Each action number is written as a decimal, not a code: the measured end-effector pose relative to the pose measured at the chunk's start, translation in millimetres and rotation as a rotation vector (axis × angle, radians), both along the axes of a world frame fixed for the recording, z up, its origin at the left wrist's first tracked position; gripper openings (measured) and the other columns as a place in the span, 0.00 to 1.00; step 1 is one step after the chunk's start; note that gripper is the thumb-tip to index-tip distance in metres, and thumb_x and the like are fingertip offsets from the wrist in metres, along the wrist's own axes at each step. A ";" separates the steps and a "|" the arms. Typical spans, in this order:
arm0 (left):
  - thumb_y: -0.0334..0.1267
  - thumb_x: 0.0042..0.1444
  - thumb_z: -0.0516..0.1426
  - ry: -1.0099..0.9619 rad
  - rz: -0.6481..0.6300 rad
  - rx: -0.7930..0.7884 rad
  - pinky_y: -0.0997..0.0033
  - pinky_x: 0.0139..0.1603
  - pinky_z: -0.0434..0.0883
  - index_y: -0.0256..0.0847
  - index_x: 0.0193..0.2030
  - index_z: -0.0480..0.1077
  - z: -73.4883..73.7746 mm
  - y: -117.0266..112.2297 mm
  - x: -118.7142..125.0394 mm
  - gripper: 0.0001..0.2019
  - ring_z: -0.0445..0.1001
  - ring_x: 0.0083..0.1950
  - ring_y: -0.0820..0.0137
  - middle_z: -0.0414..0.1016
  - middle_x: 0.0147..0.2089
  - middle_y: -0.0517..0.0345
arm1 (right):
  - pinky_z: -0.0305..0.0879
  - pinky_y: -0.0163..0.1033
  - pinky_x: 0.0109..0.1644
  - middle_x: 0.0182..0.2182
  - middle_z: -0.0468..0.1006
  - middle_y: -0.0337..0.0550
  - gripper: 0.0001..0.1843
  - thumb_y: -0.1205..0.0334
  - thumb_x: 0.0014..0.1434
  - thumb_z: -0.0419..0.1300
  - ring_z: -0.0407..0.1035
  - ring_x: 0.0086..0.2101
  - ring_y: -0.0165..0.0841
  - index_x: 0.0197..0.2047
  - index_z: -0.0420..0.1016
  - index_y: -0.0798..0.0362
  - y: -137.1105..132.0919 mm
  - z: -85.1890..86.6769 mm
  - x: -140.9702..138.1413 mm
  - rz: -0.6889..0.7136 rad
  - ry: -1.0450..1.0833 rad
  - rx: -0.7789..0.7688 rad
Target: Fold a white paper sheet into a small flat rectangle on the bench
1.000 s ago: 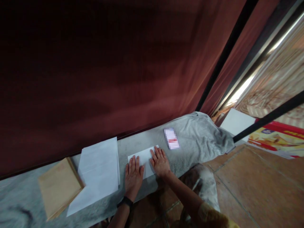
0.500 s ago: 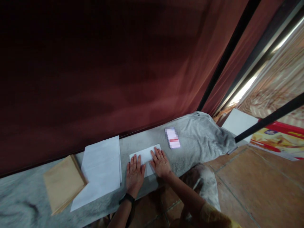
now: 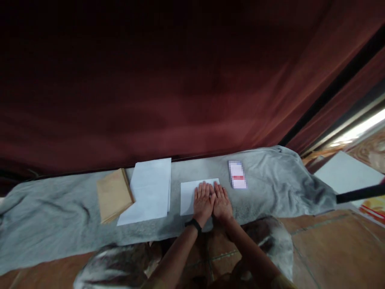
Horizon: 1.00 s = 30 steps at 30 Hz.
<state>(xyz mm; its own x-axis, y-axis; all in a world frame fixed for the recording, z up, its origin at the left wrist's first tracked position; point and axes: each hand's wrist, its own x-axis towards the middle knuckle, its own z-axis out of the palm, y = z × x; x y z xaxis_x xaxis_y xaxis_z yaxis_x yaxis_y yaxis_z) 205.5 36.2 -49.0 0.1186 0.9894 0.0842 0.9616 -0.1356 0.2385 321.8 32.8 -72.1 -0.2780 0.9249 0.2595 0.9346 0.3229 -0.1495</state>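
Observation:
A white sheet of paper (image 3: 187, 198) lies flat on the grey cloth, and both hands press on its right part. My left hand (image 3: 203, 202) rests palm down on it with fingers stretched out, a dark band at the wrist. Right beside it, my right hand (image 3: 222, 202) also lies flat, its fingers extended over the paper's right edge; the thumbs meet. Under the hands the paper is hidden. Left of it sits a stack of white paper (image 3: 152, 190), and farther left a pile of brown envelopes (image 3: 114, 194), touching the stack's edge.
A phone with a blurred screen (image 3: 237, 175) lies right of the hands. Grey cloth (image 3: 270, 180) covers the long narrow surface. Behind it hangs a dark red curtain (image 3: 180, 132). A black bar (image 3: 361, 193) and a white panel (image 3: 345, 172) stand at the right, above the tiled floor.
My left hand has slid right across the paper until it meets the right hand. More of the paper's left part now shows. The view has turned, shifting the scene rightward.

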 end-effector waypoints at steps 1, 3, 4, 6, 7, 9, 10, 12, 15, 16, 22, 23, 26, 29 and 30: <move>0.44 0.70 0.42 -0.005 -0.001 0.007 0.51 0.75 0.51 0.36 0.74 0.54 -1.0 2.0 1.6 0.28 0.49 0.77 0.60 0.54 0.76 0.48 | 0.46 0.54 0.71 0.72 0.52 0.53 0.33 0.67 0.68 0.46 0.51 0.69 0.44 0.75 0.50 0.56 0.0 0.0 0.4 0.003 -0.014 0.004; 0.45 0.70 0.43 0.000 0.015 0.035 0.52 0.75 0.51 0.36 0.74 0.53 -3.3 2.6 -6.6 0.29 0.48 0.77 0.61 0.53 0.76 0.48 | 0.47 0.55 0.70 0.72 0.53 0.55 0.31 0.64 0.69 0.46 0.52 0.69 0.46 0.74 0.52 0.56 0.1 0.6 0.5 0.002 -0.027 0.013; 0.45 0.70 0.43 0.008 0.027 0.051 0.52 0.75 0.51 0.35 0.74 0.52 -4.3 1.2 -15.4 0.29 0.48 0.77 0.61 0.53 0.76 0.48 | 0.47 0.55 0.70 0.72 0.53 0.56 0.31 0.61 0.70 0.46 0.52 0.68 0.47 0.74 0.53 0.57 0.2 1.0 0.5 -0.001 -0.028 0.019; 0.44 0.70 0.43 0.029 0.061 0.077 0.52 0.75 0.51 0.33 0.74 0.51 -5.5 -3.6 -37.7 0.29 0.48 0.77 0.61 0.53 0.76 0.45 | 0.47 0.55 0.70 0.72 0.53 0.57 0.31 0.55 0.72 0.47 0.53 0.68 0.48 0.74 0.54 0.57 0.1 1.6 0.7 -0.002 -0.021 0.031; 0.44 0.70 0.43 0.038 0.080 0.085 0.51 0.75 0.51 0.32 0.74 0.51 -5.7 -6.3 -49.1 0.30 0.48 0.77 0.60 0.53 0.76 0.44 | 0.47 0.55 0.70 0.72 0.53 0.58 0.32 0.53 0.72 0.47 0.53 0.68 0.48 0.74 0.53 0.57 0.0 1.6 1.1 0.002 -0.016 0.035; 0.44 0.70 0.42 0.048 0.114 0.098 0.51 0.75 0.51 0.31 0.74 0.51 -5.5 -11.1 -67.6 0.29 0.47 0.77 0.60 0.53 0.76 0.43 | 0.47 0.55 0.70 0.72 0.53 0.57 0.32 0.52 0.72 0.46 0.53 0.68 0.48 0.74 0.52 0.57 0.0 1.4 1.8 0.007 -0.004 0.033; 0.43 0.70 0.42 0.048 0.124 0.102 0.51 0.75 0.51 0.31 0.74 0.51 -5.4 -12.9 -73.8 0.29 0.47 0.77 0.59 0.53 0.76 0.43 | 0.46 0.56 0.70 0.72 0.53 0.57 0.32 0.53 0.72 0.46 0.53 0.68 0.48 0.74 0.52 0.57 0.1 1.4 1.5 0.008 0.004 0.025; 0.43 0.70 0.43 0.045 0.133 0.109 0.51 0.75 0.51 0.32 0.74 0.51 -5.1 -15.0 -79.8 0.29 0.47 0.77 0.59 0.53 0.76 0.43 | 0.45 0.57 0.70 0.71 0.54 0.58 0.31 0.54 0.72 0.46 0.53 0.68 0.49 0.74 0.54 0.57 1.2 1.9 -1.5 -0.008 0.024 0.005; 0.43 0.69 0.44 0.037 0.130 0.112 0.49 0.75 0.51 0.32 0.74 0.50 -5.0 -15.5 -79.1 0.30 0.48 0.77 0.59 0.53 0.76 0.43 | 0.43 0.59 0.71 0.70 0.57 0.59 0.30 0.56 0.72 0.46 0.53 0.68 0.49 0.72 0.56 0.60 5.8 4.9 -14.5 -0.045 0.063 -0.019; 0.43 0.69 0.44 0.035 0.129 0.112 0.49 0.74 0.51 0.32 0.74 0.50 -4.9 -15.3 -78.2 0.30 0.48 0.77 0.58 0.53 0.75 0.43 | 0.43 0.58 0.71 0.70 0.58 0.58 0.30 0.56 0.72 0.46 0.53 0.68 0.48 0.72 0.57 0.60 8.1 6.2 -20.6 -0.035 0.075 -0.022; 0.43 0.69 0.44 0.034 0.135 0.098 0.50 0.75 0.51 0.31 0.74 0.51 -4.1 -14.6 -78.2 0.30 0.48 0.77 0.59 0.54 0.75 0.43 | 0.46 0.56 0.71 0.71 0.58 0.51 0.27 0.56 0.72 0.48 0.53 0.68 0.45 0.71 0.61 0.52 21.2 9.7 -42.1 0.095 0.089 -0.014; 0.43 0.69 0.44 0.034 0.131 0.095 0.50 0.75 0.51 0.31 0.74 0.51 -4.0 -14.7 -78.6 0.30 0.48 0.77 0.59 0.54 0.75 0.43 | 0.46 0.55 0.70 0.71 0.57 0.52 0.27 0.56 0.72 0.48 0.53 0.68 0.45 0.71 0.60 0.53 22.4 9.3 -40.2 0.084 0.086 -0.011; 0.43 0.69 0.43 0.033 0.125 0.104 0.50 0.75 0.50 0.31 0.73 0.53 -4.5 -14.6 -79.1 0.30 0.48 0.77 0.59 0.54 0.75 0.42 | 0.47 0.53 0.70 0.71 0.56 0.55 0.29 0.55 0.73 0.48 0.53 0.68 0.46 0.72 0.57 0.56 24.2 7.3 -27.1 0.034 0.073 0.001; 0.45 0.69 0.43 0.027 0.124 0.125 0.49 0.75 0.49 0.29 0.73 0.54 -5.3 -13.6 -79.2 0.30 0.48 0.77 0.58 0.55 0.75 0.40 | 0.46 0.54 0.70 0.71 0.56 0.57 0.30 0.53 0.73 0.47 0.53 0.68 0.47 0.73 0.56 0.57 23.7 5.5 -12.9 -0.016 0.066 0.006; 0.45 0.69 0.43 0.021 0.124 0.129 0.49 0.75 0.49 0.29 0.73 0.54 -5.5 -13.0 -79.3 0.30 0.48 0.77 0.58 0.55 0.75 0.40 | 0.46 0.54 0.70 0.71 0.57 0.57 0.31 0.52 0.73 0.47 0.53 0.68 0.47 0.73 0.55 0.57 23.4 5.1 -9.7 -0.027 0.067 0.005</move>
